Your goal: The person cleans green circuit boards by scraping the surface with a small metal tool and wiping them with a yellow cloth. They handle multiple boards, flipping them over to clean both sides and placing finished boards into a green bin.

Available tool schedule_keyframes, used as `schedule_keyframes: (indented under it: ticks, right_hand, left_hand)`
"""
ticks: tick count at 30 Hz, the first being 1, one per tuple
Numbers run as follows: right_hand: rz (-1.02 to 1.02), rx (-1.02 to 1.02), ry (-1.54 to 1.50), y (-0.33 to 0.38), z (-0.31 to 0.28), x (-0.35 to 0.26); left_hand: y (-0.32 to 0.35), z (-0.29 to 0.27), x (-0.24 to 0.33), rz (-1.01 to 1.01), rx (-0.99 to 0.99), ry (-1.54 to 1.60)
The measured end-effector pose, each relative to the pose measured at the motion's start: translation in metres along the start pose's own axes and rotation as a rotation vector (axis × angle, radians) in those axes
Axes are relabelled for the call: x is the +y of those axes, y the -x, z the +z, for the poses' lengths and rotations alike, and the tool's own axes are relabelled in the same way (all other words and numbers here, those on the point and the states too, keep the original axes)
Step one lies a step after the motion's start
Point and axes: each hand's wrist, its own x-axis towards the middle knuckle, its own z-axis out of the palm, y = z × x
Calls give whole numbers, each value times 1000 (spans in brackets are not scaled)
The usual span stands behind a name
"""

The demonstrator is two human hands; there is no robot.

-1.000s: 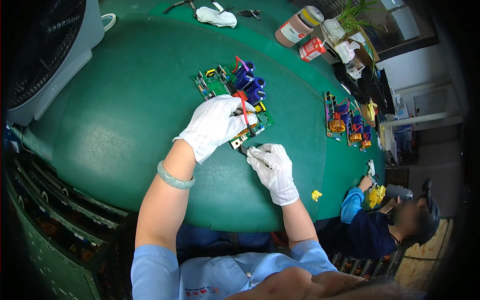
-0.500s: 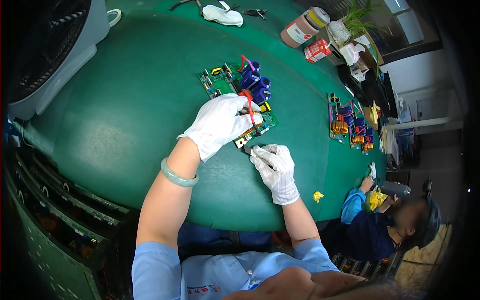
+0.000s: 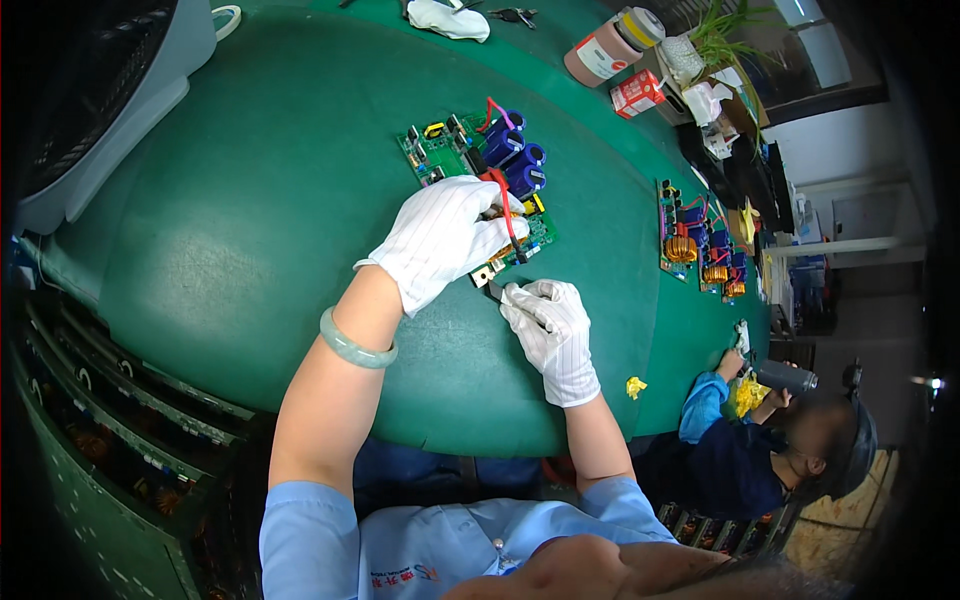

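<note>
On the green table lies a green circuit board (image 3: 447, 160) with dark blue capacitors (image 3: 527, 165) along its far right side. My left hand (image 3: 432, 240), in a white striped glove, is closed over the near part of the board. A red wire (image 3: 507, 205) loops past its fingers, and copper windings are partly hidden beneath them. My right hand (image 3: 555, 338), gloved the same way, pinches a small dark flat piece (image 3: 496, 290). The tip of that piece is at the board's near corner, beside a small pale metal tab (image 3: 483, 277). Its exact kind is not clear.
More circuit boards (image 3: 682, 247) stand at the right. A crumpled yellow scrap (image 3: 636, 387) lies right of my right hand. A jar (image 3: 612, 48) and red carton (image 3: 637, 93) stand at the back, pliers (image 3: 513, 16) too. A co-worker (image 3: 745, 450) sits at the right.
The whole view has shifted slightly. Both hands keep nearly the same hold at the board, and the dark piece stays by its near corner.
</note>
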Motion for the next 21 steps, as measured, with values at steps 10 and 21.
schedule_keyframes:
  ticks: [10,21]
  right_hand:
    - [12,-12,67,3,-1,-3]
    - [15,64,110,9,3,-5]
  left_hand:
    - [1,-4,5,-24,-24,52]
    - [1,-1,1,-10,-24,2]
